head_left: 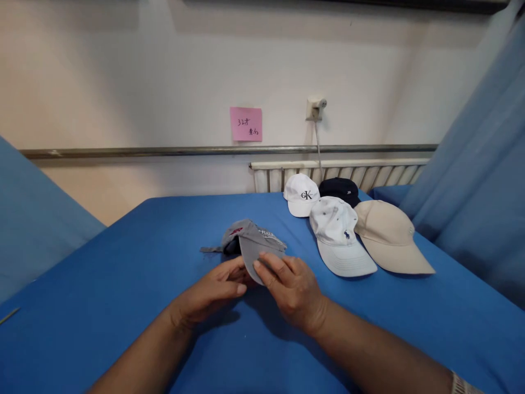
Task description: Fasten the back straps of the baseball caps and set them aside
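Observation:
A grey baseball cap [262, 243] is tilted above the blue-covered table, its brim pointing down toward me. Red and white lettering shows on its crown, and a loose strap sticks out to the left. My right hand [293, 290] grips the right edge of the brim, fingers on top; its thumb is hidden. At the brim's left side is my left hand [215, 290], thumb held apart and fingers reaching behind the brim. Their tips are hidden, but the hand looks open, not closed on the cap.
Back right on the blue cover [123, 262] sit a white cap [301, 191], a black cap [339, 189], a pale cap [334, 224] and a beige cap [388, 232]. Behind them are a radiator [377, 175] and a metal rail [164, 151]. Blue curtains [471, 180] hang at both sides.

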